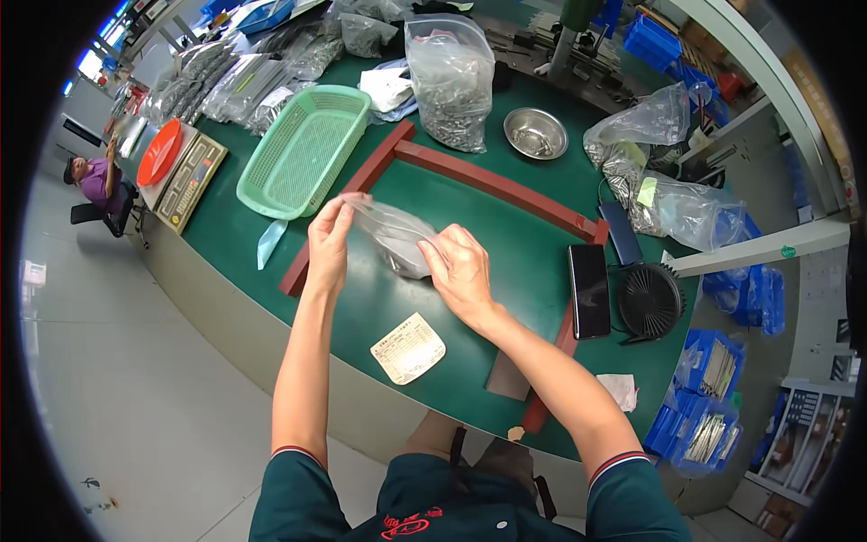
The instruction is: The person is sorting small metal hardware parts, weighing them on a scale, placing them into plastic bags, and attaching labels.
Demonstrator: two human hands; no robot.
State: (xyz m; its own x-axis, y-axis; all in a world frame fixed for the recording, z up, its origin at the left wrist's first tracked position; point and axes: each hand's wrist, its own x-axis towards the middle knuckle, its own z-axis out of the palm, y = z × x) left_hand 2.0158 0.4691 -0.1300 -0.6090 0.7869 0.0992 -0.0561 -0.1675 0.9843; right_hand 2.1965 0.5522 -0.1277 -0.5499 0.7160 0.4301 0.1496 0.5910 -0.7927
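A clear zip-lock bag point(395, 237) with a reddish strip along its top is stretched between my two hands above the green table. My left hand point(330, 242) pinches its upper left corner. My right hand point(462, 275) grips the right side, thumb lying along the plastic. Something grey shows in the lower part of the bag, too blurred to name. Below the bag, a cream paper card point(408, 349) with a printed table lies flat near the front edge. A dark red frame point(492, 188) on the tabletop surrounds the area under my hands.
A green mesh basket point(303, 149) and a scale with a red tray point(161, 154) stand left. Beyond the frame are a large bag of metal parts point(449, 86) and a steel bowl point(536, 134). A phone point(590, 291) and black fan point(650, 301) sit right. A seated person point(97, 185) is far left.
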